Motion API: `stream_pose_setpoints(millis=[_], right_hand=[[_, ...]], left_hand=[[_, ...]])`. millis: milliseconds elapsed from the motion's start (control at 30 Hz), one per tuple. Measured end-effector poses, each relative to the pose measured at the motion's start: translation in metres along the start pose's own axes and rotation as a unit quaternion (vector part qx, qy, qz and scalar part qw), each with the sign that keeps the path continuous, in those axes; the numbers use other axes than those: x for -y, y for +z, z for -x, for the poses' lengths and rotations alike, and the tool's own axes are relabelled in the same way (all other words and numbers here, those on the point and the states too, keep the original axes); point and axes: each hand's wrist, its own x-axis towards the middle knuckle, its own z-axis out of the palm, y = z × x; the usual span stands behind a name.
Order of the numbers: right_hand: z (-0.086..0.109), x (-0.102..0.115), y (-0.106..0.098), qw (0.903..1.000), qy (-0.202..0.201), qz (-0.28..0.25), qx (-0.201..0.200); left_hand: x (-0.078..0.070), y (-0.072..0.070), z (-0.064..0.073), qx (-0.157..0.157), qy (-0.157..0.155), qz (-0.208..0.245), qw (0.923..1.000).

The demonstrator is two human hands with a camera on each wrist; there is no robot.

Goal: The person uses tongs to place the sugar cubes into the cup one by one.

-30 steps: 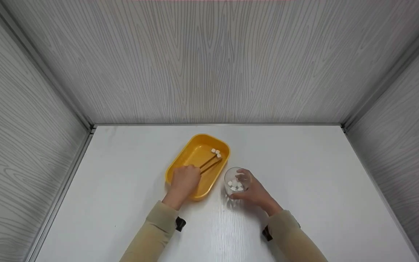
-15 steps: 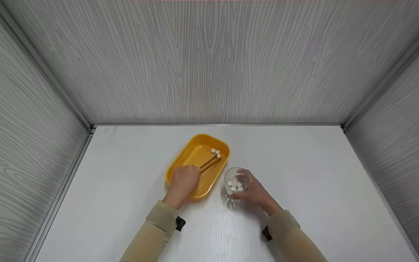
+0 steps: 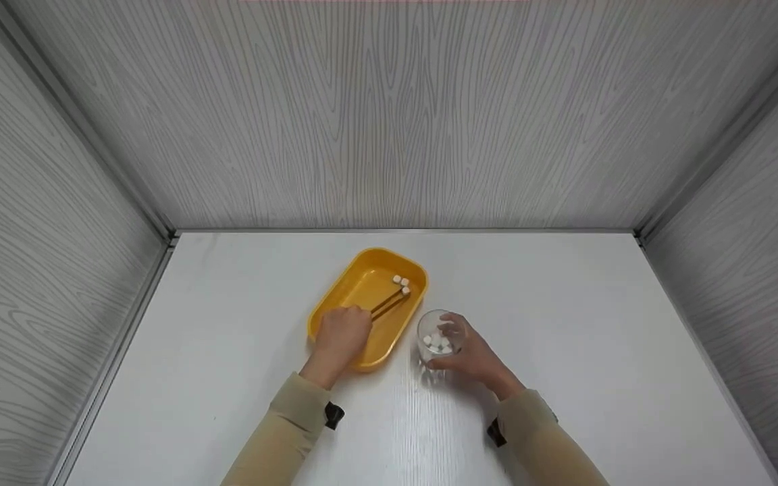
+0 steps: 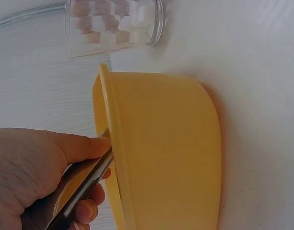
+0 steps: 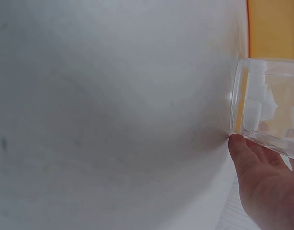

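My left hand (image 3: 343, 337) grips a pair of shiny metal tongs (image 4: 82, 191) above the yellow tray. In the head view the arms of the tongs reach over the tray floor, their tips at a small white cube (image 3: 406, 291). Whether the tips press on both its sides is too small to tell. Two more white cubes, one of them this cube (image 3: 396, 279), lie just beyond. To the right, my right hand (image 3: 473, 354) holds a clear drinking glass (image 5: 269, 69) by its side, fingers and thumb curved around it. Several white cubes (image 3: 436, 341) lie inside the glass.
The yellow tray (image 3: 335, 287) lies slanted on the white table (image 3: 564, 304), its right rim close to the glass. Grey wood-grain panels (image 3: 389, 121) rise at the back and both sides of the table.
Over the last second the tips of the tongs have drawn closer together at the nearest cube, which has shifted very slightly toward me. My right hand and the glass stay in place.
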Motion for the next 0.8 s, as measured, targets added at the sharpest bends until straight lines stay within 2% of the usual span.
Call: stream_pose_setpoints(millis=[167, 433, 600, 800], right_hand=[[-0.001, -0.001, 0.000, 1.0000, -0.003, 0.005, -0.004], [0.000, -0.001, 0.000, 0.9999, 0.001, -0.014, 0.007], [-0.001, -0.001, 0.000, 1.0000, 0.005, -0.008, 0.001], [-0.002, -0.002, 0.001, 0.9999, 0.001, -0.013, -0.003]], left_hand=[[0.001, -0.002, 0.004, 0.010, -0.003, 0.012, 0.9999], [0.006, -0.001, 0.013, -0.010, -0.004, 0.010, 0.9999], [0.010, -0.008, 0.021, -0.017, -0.015, 0.011, 0.9997], [0.013, -0.017, 0.032, -0.036, -0.035, 0.048, 0.9976]])
